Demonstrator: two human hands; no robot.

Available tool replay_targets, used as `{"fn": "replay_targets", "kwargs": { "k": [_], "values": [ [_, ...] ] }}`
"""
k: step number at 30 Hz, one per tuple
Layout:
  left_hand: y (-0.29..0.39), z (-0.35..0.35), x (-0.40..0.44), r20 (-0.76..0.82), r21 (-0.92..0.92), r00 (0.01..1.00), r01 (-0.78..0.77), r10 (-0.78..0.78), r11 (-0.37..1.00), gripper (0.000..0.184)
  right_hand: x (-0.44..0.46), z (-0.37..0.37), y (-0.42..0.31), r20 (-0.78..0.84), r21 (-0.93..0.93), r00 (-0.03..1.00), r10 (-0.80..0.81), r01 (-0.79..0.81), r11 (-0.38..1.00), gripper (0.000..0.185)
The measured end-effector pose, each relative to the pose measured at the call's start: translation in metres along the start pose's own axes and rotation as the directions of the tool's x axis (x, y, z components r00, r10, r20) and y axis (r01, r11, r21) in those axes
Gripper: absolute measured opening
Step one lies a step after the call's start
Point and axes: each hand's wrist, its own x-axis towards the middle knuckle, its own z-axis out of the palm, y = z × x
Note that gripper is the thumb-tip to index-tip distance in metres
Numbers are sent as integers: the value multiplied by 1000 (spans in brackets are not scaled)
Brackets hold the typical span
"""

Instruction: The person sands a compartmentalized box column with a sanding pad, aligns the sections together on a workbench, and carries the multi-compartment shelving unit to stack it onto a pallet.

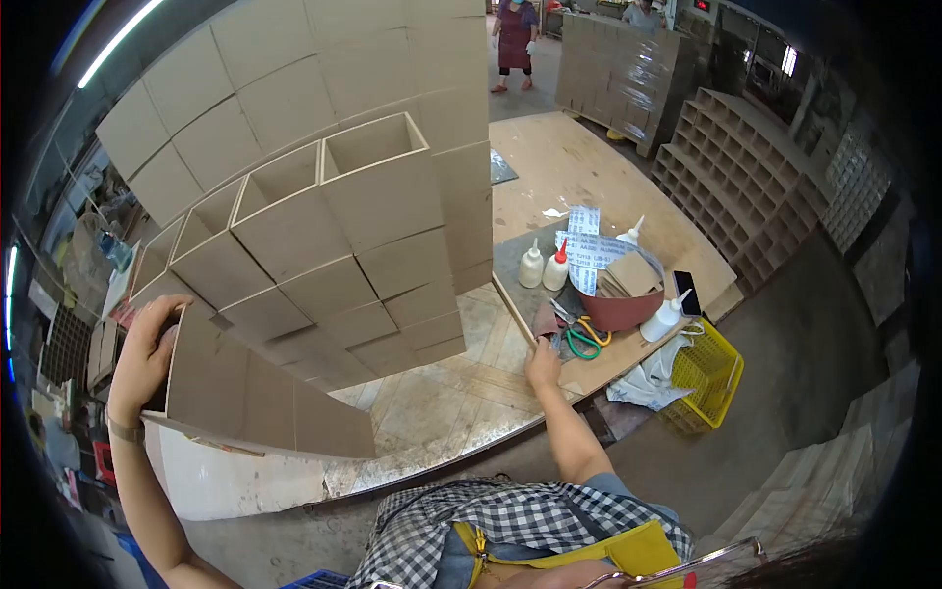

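My left hand [147, 358] hooks its fingers over the top edge of an open wooden box [201, 368] at the near left end of a stack. Beside it rise more stacked boxes [324, 285], the top ones showing open compartments. My right hand [543, 365] is closed at the near end of a thin wooden strip [513, 309] on the worktable; its fingertips are partly hidden. Close to that hand lie scissors [586, 337] with green and orange handles. Behind them stand white glue bottles [531, 265], one bottle [555, 267] having a red tip.
A curled brown abrasive belt [618, 306] holds small wooden pieces. A phone [687, 293] lies near the table edge [721, 285], above a yellow basket [708, 378]. Taller box stacks [285, 79] stand behind. A person in an apron [514, 39] is at the back.
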Motion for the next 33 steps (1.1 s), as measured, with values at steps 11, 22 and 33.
{"fn": "replay_targets", "kwargs": {
  "k": [11, 22, 33],
  "values": [
    [0, 4, 0, 15, -44, 994, 111, -110, 993, 34, 35, -9, -17, -166, 157, 908, 385, -361, 919, 54],
    [0, 3, 1, 13, -90, 998, 65, -64, 994, 38, 30, 0, -19, -356, 665, 812, 462, -127, 736, 50],
    [-28, 0, 0, 94, 255, 990, -127, 106, 958, 27, -119, -91, -278, -68, 951, 895, -441, 191, 242, 50]
  ]
}}
